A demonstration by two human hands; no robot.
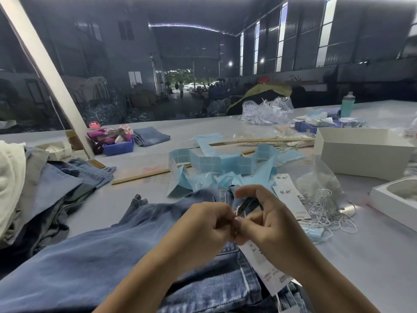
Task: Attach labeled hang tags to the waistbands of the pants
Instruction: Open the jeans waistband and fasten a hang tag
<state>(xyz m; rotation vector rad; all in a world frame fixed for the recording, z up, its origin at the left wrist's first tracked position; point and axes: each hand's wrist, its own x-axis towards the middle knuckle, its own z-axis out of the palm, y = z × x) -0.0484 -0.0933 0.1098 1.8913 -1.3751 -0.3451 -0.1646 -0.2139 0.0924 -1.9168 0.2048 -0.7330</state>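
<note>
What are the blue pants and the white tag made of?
The pants look like denim: faded blue woven cloth with stitched seams. The hang tag under the right hand looks like stiff, smooth white card with printing, though it could be coated paper.

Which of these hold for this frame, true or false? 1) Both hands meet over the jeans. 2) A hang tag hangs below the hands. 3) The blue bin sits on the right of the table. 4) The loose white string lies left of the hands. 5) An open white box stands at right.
1) Both hands, left and right, meet over the jeans: true.
2) A hang tag hangs below them: true.
3) False: the blue bin sits at far left.
4) False: the white string lies right of the hands.
5) An open white box stands at right: true.
</note>
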